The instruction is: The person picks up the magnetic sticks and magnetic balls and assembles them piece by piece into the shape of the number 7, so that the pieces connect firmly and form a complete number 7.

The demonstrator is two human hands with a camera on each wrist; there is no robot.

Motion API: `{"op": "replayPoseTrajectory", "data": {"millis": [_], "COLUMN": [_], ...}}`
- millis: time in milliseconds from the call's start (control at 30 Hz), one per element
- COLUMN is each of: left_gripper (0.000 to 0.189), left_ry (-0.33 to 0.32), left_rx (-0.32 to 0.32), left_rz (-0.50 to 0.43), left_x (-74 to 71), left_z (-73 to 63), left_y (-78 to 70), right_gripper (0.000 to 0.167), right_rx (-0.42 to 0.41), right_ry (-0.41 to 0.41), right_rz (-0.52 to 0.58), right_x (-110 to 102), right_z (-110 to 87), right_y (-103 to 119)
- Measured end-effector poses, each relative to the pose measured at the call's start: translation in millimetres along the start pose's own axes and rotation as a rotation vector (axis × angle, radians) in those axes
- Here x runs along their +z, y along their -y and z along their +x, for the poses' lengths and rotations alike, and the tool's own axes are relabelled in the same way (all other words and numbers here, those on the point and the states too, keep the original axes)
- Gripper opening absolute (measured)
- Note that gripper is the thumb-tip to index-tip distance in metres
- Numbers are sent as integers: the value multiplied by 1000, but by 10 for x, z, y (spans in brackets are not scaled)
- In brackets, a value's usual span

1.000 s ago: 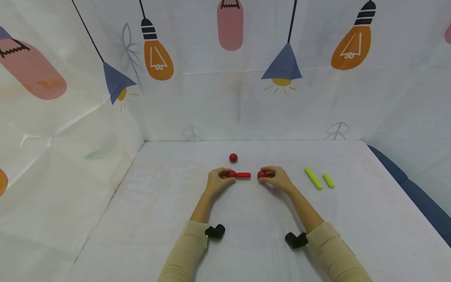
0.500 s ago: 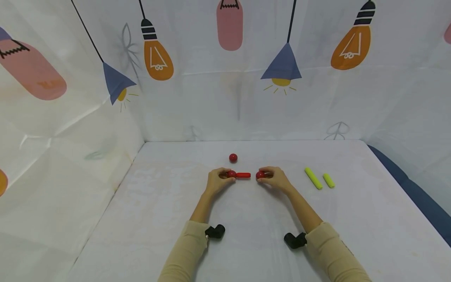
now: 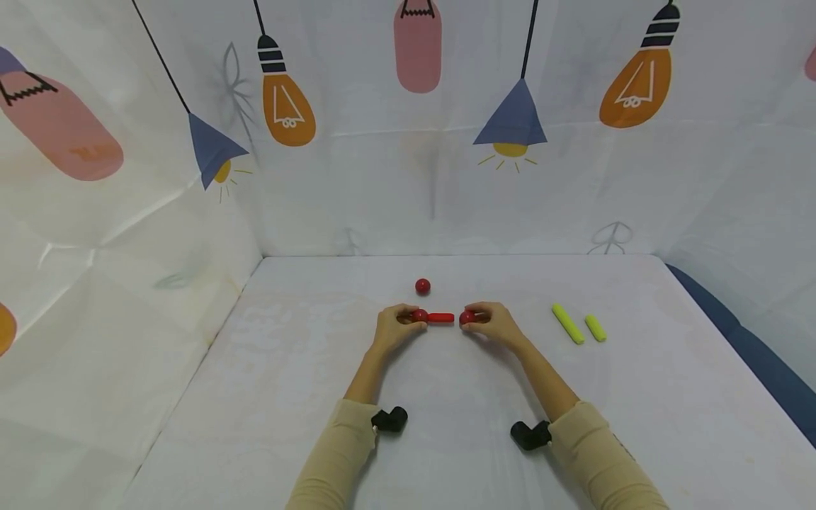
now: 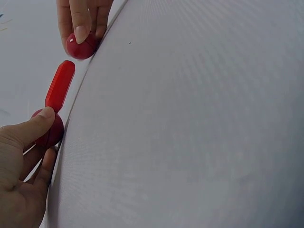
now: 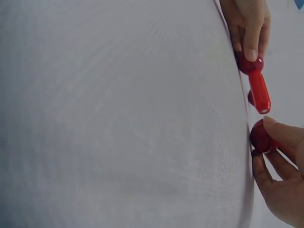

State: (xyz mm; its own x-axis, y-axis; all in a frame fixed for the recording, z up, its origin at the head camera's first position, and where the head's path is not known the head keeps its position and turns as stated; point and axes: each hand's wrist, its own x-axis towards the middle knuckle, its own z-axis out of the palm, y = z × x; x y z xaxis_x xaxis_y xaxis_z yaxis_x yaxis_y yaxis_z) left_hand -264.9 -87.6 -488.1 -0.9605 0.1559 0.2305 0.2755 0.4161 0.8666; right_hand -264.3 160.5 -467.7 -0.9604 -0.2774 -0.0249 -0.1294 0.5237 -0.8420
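My left hand [image 3: 394, 327] pinches a dark red ball [image 4: 52, 132] between thumb and fingers. A bright red rod [image 3: 441, 318] sticks out of that ball toward the right. Facing it, my right hand [image 3: 497, 323] grips a second dark red ball [image 3: 467, 318] low over the table. A narrow gap separates this ball from the rod's free end, as both wrist views show. Behind the hands a third red ball [image 3: 423, 286] rests on the table.
Two yellow-green rods, a longer one [image 3: 568, 324] and a shorter one [image 3: 596, 328], lie on the white table [image 3: 268, 397] to the right of my right hand. A white printed sheet [image 3: 357, 191] stands along the table's back edge.
My right hand has moved slightly left with its ball, narrowing the gap to the red rod. The left hand and its ball have stayed in place.
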Motion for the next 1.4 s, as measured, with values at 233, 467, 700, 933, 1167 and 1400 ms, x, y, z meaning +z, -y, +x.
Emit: {"op": "replayPoseTrajectory", "data": {"millis": [233,467,700,933,1167,1400], "left_gripper": [36,36,36,36,37,37], "left_ry": [-7,-15,-12,-9,-18,-16], "left_rx": [-7,-3,-11,-13,-16,-17], "left_rz": [11,0,3,8,-15,-29], "left_x": [5,14,18,11,14,21], "left_z": [-1,20,23,5,0,-1], "left_y": [-1,13,19,11,8,27], "right_gripper": [45,45,44,44,43,44], "right_rx": [-41,-61,-33,-31,-34,-46], "right_ry": [3,-4,11,10,-9,-8], "right_rz": [-11,-10,-4,-4,-12,0], "right_x": [30,30,47,68,82,85], "right_z": [10,16,29,32,29,16], "right_y": [20,55,63,64,60,50]}}
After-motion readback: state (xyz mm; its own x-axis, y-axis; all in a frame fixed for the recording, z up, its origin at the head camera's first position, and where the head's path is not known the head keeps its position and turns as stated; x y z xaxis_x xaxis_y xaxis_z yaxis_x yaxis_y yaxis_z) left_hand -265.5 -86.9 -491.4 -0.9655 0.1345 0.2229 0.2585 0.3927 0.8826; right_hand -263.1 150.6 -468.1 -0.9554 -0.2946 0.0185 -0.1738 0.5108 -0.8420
